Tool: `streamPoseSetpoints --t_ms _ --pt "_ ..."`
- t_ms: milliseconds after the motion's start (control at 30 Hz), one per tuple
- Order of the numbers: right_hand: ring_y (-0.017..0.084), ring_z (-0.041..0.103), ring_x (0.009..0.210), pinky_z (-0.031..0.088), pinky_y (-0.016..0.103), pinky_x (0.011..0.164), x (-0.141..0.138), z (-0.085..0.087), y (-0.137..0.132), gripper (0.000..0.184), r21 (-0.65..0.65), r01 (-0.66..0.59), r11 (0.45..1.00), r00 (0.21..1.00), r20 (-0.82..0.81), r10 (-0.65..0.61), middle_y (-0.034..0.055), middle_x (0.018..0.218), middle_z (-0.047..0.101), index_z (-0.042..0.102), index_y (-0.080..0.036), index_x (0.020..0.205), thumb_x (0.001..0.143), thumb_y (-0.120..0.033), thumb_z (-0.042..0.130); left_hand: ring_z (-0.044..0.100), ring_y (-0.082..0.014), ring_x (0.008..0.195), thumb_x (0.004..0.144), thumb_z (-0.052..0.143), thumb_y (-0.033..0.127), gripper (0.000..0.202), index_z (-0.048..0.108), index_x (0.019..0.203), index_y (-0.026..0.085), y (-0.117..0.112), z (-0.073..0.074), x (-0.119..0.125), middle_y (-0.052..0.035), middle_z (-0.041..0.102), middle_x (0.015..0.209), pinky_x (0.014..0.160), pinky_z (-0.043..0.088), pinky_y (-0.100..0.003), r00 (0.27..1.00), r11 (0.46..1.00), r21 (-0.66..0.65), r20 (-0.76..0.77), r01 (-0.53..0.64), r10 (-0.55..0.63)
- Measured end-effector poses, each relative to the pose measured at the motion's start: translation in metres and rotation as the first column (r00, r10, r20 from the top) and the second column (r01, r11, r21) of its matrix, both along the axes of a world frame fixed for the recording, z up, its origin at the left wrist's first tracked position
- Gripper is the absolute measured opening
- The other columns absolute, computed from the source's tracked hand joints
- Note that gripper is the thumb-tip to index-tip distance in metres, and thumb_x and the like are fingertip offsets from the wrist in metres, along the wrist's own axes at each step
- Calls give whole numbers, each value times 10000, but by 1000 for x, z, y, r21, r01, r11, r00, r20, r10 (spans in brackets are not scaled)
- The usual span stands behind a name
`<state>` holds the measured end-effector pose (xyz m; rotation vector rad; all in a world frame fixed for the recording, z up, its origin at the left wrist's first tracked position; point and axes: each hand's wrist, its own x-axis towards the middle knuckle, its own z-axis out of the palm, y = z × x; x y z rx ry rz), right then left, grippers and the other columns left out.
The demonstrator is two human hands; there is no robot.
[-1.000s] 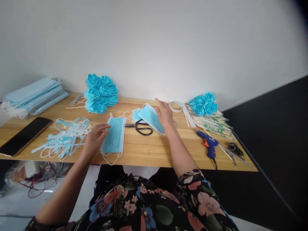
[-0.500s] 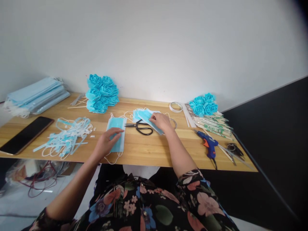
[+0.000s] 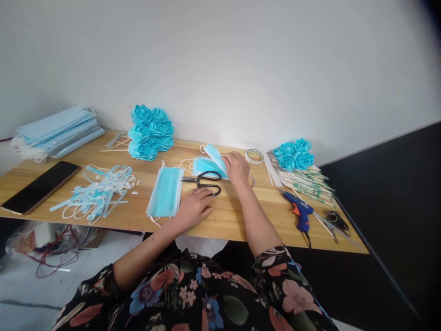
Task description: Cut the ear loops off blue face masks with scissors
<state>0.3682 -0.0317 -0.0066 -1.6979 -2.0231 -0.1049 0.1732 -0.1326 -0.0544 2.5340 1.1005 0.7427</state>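
My right hand (image 3: 237,170) pinches a blue face mask (image 3: 215,155), raised at a slant. Beneath it, more blue face masks (image 3: 204,166) lie on the table. Black-handled scissors (image 3: 198,180) rest in the middle, blades pointing left. At their near handle loop is my left hand (image 3: 195,209), its fingers stretched out and thumb apart; whether it touches the loop I cannot tell. Left of the scissors, another blue mask (image 3: 166,191) lies flat with its white ear loops out.
Cut strips and ear loops (image 3: 98,193) lie in a heap beside a phone (image 3: 41,187). Stacked masks (image 3: 58,131) and blue paper-like flowers (image 3: 151,133) stand behind. To the right are a tape roll (image 3: 254,156), a blue glue gun (image 3: 301,211), wrapped sticks (image 3: 308,184) and more flowers (image 3: 292,155).
My left hand has moved right, off the flat mask to the scissors' handle. My right hand has lifted and tilted its mask away from the scissors, uncovering the far handle loop.
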Motion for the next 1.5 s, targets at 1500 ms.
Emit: streamPoseSetpoints --t_ms 1500 --pt "187 668 1088 477 292 864 -50 -24 -21 294 -263 -607 750 792 -121 598 51 1185 743 727 -264 1211 1010 -294 516 682 -315 890 929 516 412 267 673 1011 212 65 24 -126 -137 742 952 723 460 -362 619 627 -126 -396 -769 679"
